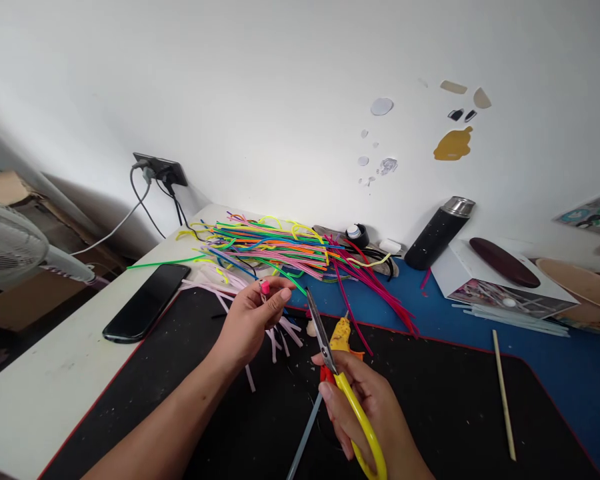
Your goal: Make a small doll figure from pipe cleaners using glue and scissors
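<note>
In the middle of the head view my left hand (250, 320) is closed in a pinch on a small bright pink piece (265, 287); its exact kind is too small to make out. My right hand (375, 400) grips a pair of scissors (347, 383) with yellow and red handles, blades pointing up and away. Close to the blade tips is the end of a green pipe cleaner (293, 279); whether my left hand touches it I cannot tell. Behind the scissors lies a yellow glue gun (341, 333), partly hidden by them. A translucent glue stick (305, 433) lies below.
Colourful pipe cleaners (275, 243) are piled near the wall, with magenta ones (380, 287) to their right. A phone (147, 303) lies left on the black mat (430, 400). A black flask (437, 233), a white box (505, 280) and a wooden stick (503, 397) are at right.
</note>
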Action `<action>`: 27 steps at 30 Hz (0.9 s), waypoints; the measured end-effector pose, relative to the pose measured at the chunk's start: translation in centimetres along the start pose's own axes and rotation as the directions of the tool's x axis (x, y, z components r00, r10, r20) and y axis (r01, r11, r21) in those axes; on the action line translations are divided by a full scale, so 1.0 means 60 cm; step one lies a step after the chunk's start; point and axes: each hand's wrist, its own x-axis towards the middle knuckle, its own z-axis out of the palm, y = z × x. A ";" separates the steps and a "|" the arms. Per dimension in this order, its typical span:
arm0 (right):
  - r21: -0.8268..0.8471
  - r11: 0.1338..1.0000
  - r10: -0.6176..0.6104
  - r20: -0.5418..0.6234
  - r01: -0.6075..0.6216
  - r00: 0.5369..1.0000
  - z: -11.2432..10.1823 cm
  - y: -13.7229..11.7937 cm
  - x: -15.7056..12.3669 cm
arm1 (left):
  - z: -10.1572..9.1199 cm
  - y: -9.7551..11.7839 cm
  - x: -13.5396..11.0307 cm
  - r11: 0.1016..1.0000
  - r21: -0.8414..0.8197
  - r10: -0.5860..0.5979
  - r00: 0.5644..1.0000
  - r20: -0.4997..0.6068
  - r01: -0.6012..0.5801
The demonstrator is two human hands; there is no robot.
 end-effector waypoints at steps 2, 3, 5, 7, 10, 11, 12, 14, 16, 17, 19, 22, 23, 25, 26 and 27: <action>-0.017 1.000 -0.015 0.023 0.015 1.000 -0.002 0.007 0.004 | 0.000 0.002 -0.002 1.000 -0.016 0.009 1.000 0.005 -0.009; -0.027 0.999 -0.020 0.026 0.021 0.999 -0.003 0.010 0.005 | 0.000 0.002 -0.003 1.000 -0.018 0.010 1.000 0.006 -0.010; -0.042 0.999 -0.018 0.018 0.019 1.000 -0.003 0.014 0.007 | -0.001 0.002 -0.004 1.000 -0.020 0.009 1.000 0.008 -0.009; -0.048 0.999 -0.004 0.008 0.005 1.000 -0.004 0.015 0.008 | -0.001 0.001 -0.005 1.000 -0.018 0.007 1.000 0.015 -0.007; -0.050 0.999 0.018 0.011 -0.018 1.000 -0.005 0.013 0.008 | -0.001 -0.001 -0.006 1.000 -0.001 0.003 1.000 0.021 -0.003; -0.050 0.999 0.022 0.010 -0.021 1.000 -0.005 0.012 0.008 | -0.001 -0.002 -0.006 1.000 0.012 0.006 1.000 0.020 -0.006; -0.050 0.999 0.022 0.010 -0.021 1.000 -0.006 0.012 0.008 | -0.002 -0.002 -0.006 1.000 0.026 0.012 1.000 0.020 -0.013; -0.052 0.998 0.018 0.012 -0.017 1.000 -0.005 0.012 0.007 | -0.002 -0.003 -0.006 0.998 0.056 0.030 0.999 0.021 -0.031; -0.057 0.998 0.018 0.015 -0.017 1.000 -0.005 0.013 0.006 | -0.003 -0.003 -0.007 0.996 0.080 0.045 0.999 0.026 -0.047; -0.062 0.998 0.021 0.016 -0.020 1.000 -0.005 0.014 0.006 | -0.003 -0.003 -0.007 0.995 0.090 0.050 0.998 0.028 -0.053; -0.073 0.997 0.022 0.011 -0.021 1.000 -0.005 0.015 0.006 | -0.004 -0.003 -0.008 0.992 0.111 0.058 0.998 0.034 -0.061; -0.083 0.996 0.011 0.006 -0.011 1.000 -0.006 0.017 0.007 | -0.005 -0.003 -0.008 0.987 0.144 0.061 0.997 0.042 -0.066; -0.085 0.996 0.009 0.008 -0.008 1.000 -0.006 0.017 0.008 | -0.005 -0.003 -0.008 0.986 0.155 0.061 0.997 0.043 -0.067; -0.091 0.996 0.006 0.009 -0.005 1.000 -0.006 0.017 0.009 | -0.005 -0.003 -0.006 0.983 0.172 0.064 0.997 0.039 -0.070; -0.094 0.996 0.005 0.008 -0.004 1.000 -0.005 0.018 0.009 | -0.005 -0.004 -0.006 0.981 0.177 0.067 0.997 0.036 -0.073; -0.096 0.995 0.003 0.009 -0.002 1.000 -0.004 0.018 0.010 | -0.005 -0.004 -0.005 0.981 0.181 0.070 0.997 0.036 -0.076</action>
